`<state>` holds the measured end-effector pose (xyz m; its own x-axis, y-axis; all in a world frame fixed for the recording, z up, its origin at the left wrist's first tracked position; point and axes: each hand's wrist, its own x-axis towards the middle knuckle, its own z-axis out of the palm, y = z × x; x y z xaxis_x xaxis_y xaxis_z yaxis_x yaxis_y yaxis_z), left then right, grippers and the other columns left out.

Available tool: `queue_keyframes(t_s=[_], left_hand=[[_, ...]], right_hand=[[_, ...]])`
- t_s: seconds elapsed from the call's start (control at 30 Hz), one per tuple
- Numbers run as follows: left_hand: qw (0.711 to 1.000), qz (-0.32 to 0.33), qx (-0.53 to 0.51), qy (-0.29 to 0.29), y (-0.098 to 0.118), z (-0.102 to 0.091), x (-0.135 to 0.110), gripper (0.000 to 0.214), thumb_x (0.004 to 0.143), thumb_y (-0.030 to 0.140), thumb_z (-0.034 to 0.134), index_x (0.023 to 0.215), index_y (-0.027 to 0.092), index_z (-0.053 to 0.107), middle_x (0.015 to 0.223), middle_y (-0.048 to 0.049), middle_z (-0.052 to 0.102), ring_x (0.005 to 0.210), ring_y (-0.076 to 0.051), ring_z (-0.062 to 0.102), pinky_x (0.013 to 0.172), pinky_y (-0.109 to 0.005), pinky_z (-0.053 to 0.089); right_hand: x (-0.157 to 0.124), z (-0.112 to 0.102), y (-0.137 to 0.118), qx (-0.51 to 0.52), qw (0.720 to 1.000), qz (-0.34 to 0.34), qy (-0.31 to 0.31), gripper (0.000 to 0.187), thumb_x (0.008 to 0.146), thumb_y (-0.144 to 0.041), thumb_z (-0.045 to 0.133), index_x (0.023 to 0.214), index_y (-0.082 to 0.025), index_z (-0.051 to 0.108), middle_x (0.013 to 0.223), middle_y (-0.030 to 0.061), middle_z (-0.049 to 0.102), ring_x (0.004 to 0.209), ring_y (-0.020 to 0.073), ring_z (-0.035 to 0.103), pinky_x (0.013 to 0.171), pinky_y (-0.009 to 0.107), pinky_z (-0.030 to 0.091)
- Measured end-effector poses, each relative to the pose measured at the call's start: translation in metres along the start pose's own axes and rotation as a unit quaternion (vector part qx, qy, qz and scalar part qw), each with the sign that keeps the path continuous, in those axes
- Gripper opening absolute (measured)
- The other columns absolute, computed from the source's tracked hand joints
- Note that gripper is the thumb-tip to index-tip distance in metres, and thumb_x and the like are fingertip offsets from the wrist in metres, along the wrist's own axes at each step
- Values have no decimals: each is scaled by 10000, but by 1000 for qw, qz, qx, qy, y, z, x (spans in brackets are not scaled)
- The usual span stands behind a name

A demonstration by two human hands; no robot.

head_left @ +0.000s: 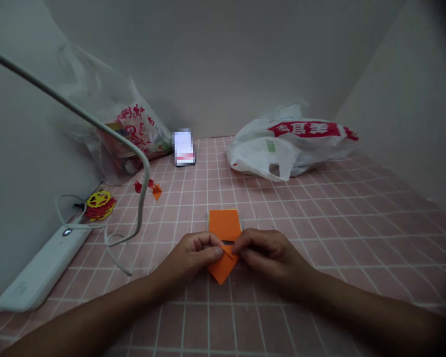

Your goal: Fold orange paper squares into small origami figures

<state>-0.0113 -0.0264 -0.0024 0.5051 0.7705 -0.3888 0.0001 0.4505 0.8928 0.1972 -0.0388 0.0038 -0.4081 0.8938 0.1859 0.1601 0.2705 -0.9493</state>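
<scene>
Both hands pinch a small folded sheet of orange paper (222,270), its lower corner pointing toward me. My left hand (196,253) grips its upper left side between thumb and forefinger. On the other side, my right hand (269,253) has thumb and fingertips closed on the upper right corner. A narrow folded flap shows between the two hands. Just beyond them lies a stack of square orange paper (225,224) on the pink tiled-pattern surface; its near edge is close to my fingertips.
A white power strip (44,267) and a looping white cable (143,198) occupy the left. Yellow and red cut-outs (100,203) and small folded paper pieces (156,192) lie nearby. Farther back are a clear plastic bag (122,129), a lit phone (184,147) and a white plastic bag (293,144).
</scene>
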Motion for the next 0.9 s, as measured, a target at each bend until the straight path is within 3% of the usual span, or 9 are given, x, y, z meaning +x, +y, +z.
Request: queue_keyframes(t_s=[0.2, 0.57, 0.73, 0.9], left_hand=[[998, 36, 42, 12, 2, 1, -2, 152, 826, 297, 668, 816, 148, 641, 734, 13, 604, 664, -99, 505, 649, -226, 374], [999, 30, 34, 24, 5, 5, -3, 147, 806, 288, 646, 771, 154, 597, 676, 34, 561, 613, -91, 461, 594, -215, 348], [993, 57, 94, 39, 7, 4, -4, 130, 804, 275, 647, 777, 157, 597, 697, 33, 555, 642, -100, 464, 616, -223, 355], [997, 43, 57, 28, 4, 3, -3, 124, 816, 277, 634, 789, 162, 598, 714, 34, 562, 657, -98, 476, 626, -221, 358]], right_hand=[[0, 1, 2, 25, 999, 27, -2, 171, 833, -114, 527, 793, -209, 663, 726, -15, 648, 643, 117, 575, 591, 239, 425], [2, -2, 1, -20, 999, -16, -23, 173, 827, -96, 510, 790, -198, 645, 712, -12, 637, 611, 108, 561, 571, 228, 418], [1, -1, 2, 3, 1000, -14, -25, 172, 816, -82, 498, 771, -186, 626, 710, -13, 621, 624, 102, 559, 576, 212, 421], [0, -2, 3, -18, 999, -30, -31, 190, 793, -49, 486, 784, -175, 627, 707, -16, 613, 615, 96, 548, 577, 207, 412]])
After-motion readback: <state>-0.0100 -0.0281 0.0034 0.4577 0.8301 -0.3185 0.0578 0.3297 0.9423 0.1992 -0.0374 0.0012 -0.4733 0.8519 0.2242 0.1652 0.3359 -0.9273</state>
